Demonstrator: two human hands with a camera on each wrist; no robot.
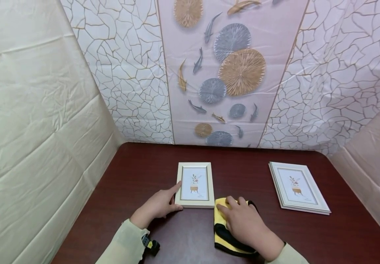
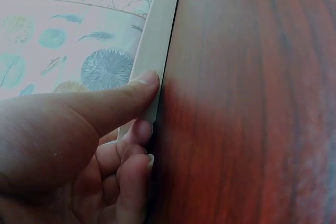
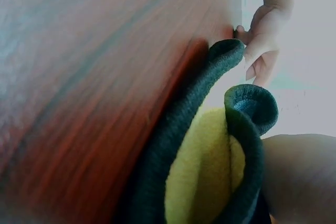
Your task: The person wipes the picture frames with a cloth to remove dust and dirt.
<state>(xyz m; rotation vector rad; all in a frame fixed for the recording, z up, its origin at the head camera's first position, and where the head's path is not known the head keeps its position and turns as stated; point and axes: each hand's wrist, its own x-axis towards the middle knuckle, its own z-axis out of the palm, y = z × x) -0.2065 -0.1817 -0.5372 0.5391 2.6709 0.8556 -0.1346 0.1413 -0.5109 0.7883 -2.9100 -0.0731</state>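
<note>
A cream picture frame (image 1: 212, 183) with a potted-plant print lies flat on the table. At its lower left corner my left hand (image 1: 158, 203) holds it, index finger along the left side and thumb at the bottom edge. The left wrist view shows the thumb (image 2: 142, 85) against the frame's side (image 2: 157, 35), other fingers curled below. My right hand (image 1: 246, 222) grips a folded yellow cloth (image 1: 220, 216) with black trim, beside the frame's lower right corner. In the right wrist view the cloth (image 3: 202, 166) shows folded layers with dark rolled edges; the fingertips are hidden there.
To the right lies a stack of white picture frames (image 1: 320, 196), the top one with a similar plant print. The dark red wooden table (image 1: 137, 161) meets patterned cloth walls (image 1: 137, 91) at the back and sides. A black strap (image 1: 151, 245) hangs at the left wrist.
</note>
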